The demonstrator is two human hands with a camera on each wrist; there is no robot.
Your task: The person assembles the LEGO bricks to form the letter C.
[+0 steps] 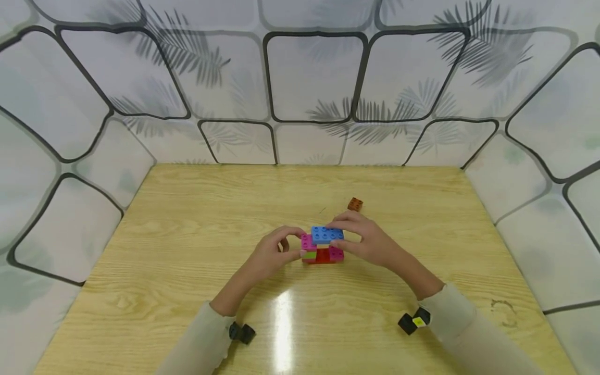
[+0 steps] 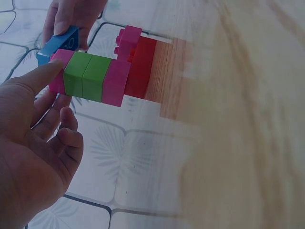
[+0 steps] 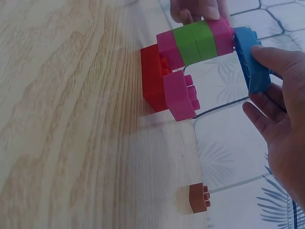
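A red brick [image 1: 322, 256] lies on the table as the base of a small build. On its left end rises a column: a pink brick [image 2: 116, 82], two green bricks [image 2: 83, 74] and a pink brick [image 1: 308, 240] on top. My left hand [image 1: 275, 252] pinches that top pink brick between thumb and finger. On the red base's right end sits a single pink brick [image 3: 180, 97]. My right hand [image 1: 367, 240] grips a long blue brick [image 1: 326, 235] by its right part. The blue brick's left end is right at the studs of the column's top, its other end hanging over the base.
A small brown brick [image 1: 354, 204] lies on the wooden table [image 1: 211, 208] beyond my right hand. Patterned white panels [image 1: 314, 78] stand along the table's back and sides.
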